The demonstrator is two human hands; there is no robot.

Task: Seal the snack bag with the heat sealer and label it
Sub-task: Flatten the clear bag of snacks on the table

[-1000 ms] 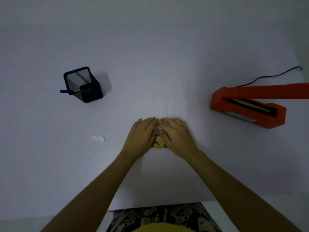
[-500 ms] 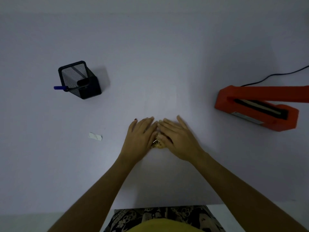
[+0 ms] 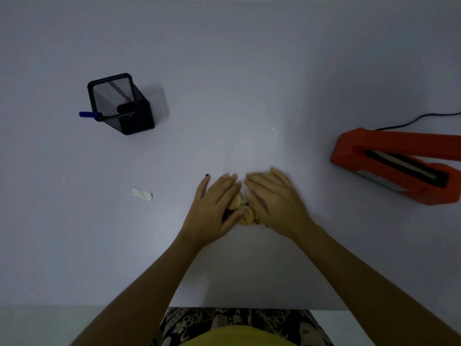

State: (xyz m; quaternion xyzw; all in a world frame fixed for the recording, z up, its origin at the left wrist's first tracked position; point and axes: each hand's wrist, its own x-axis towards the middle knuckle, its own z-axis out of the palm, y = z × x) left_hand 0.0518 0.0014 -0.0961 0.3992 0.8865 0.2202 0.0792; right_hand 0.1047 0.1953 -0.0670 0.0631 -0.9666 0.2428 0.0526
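From the head view, we see that our hands have flattened and spread since a second ago: then the fingers were curled close over the snack bag, and now both palms lie open, pressing down on it. We take this as smoothing the bag and pushing the air out before sealing, so the sealing itself has not begun. Our left hand (image 3: pixel 214 206) and right hand (image 3: pixel 272 201) rest side by side, fingertips nearly touching, fingers extended and not clamped around anything. The snack bag (image 3: pixel 243 211) lies on the table (image 3: pixel 224 71) directly beneath and between the two hands; only a patch of its biscuit-coloured contents shows in the gap, and the clear plastic edges are too faint to trace. The orange heat sealer (image 3: pixel 396 166) stands well apart to the right, its arm raised. The small white label (image 3: pixel 141 194) lies apart to the left, and the mesh pen holder (image 3: pixel 119 103) stands farther off beyond it.
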